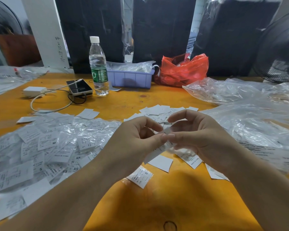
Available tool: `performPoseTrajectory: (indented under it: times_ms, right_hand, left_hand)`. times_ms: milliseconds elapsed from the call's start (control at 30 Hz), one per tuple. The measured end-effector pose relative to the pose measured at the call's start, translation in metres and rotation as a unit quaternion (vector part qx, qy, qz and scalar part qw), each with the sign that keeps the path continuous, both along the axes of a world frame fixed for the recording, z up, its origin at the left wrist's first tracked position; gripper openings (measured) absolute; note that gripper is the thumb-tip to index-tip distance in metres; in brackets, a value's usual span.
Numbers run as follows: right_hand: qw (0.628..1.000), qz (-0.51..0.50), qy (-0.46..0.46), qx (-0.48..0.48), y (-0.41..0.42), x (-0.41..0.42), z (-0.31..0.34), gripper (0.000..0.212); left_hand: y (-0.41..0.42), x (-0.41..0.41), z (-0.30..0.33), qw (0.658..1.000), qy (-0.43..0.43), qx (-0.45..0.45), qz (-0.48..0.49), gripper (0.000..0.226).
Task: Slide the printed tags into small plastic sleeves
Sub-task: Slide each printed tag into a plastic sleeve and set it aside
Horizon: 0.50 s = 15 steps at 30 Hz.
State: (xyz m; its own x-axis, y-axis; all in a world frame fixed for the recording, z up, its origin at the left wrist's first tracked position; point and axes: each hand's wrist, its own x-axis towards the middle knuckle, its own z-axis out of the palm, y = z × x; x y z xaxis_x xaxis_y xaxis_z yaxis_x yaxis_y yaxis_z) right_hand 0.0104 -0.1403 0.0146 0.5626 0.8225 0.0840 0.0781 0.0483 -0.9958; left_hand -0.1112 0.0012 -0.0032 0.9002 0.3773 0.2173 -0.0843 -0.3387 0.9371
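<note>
Tag (158, 150) — thin, floppy paper — is pinched by left hand (137, 140) and right hand (195, 139); best held by its edges.

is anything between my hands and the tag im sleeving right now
Nothing visible does. Both the left hand and the right hand already pinch the tag above the table; whether a sleeve is on it is unclear.
</note>
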Motion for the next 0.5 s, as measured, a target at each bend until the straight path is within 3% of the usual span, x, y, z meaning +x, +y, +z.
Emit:
performPoseTrajectory:
  times_ms: [133, 300, 500]
  right_hand:
    - [0.999, 0.013, -0.024, -0.033, -0.0017, 0.0020, 0.0016, 0.044]
    - [0.998, 0.037, -0.026, -0.050, -0.0022, 0.0018, 0.0021, 0.043]
    - [0.998, 0.019, -0.037, -0.036, -0.0022, 0.0023, 0.0022, 0.045]
  left_hand:
    - [0.0022, -0.0020, 0.0032, 1.000, 0.008, 0.022, -0.013, 0.032]
    - [0.0030, -0.0015, 0.0033, 0.999, 0.006, 0.016, -0.035, 0.016]
    - [0.0065, -0.0005, 0.0043, 1.000, 0.021, 0.006, -0.019, 0.031]
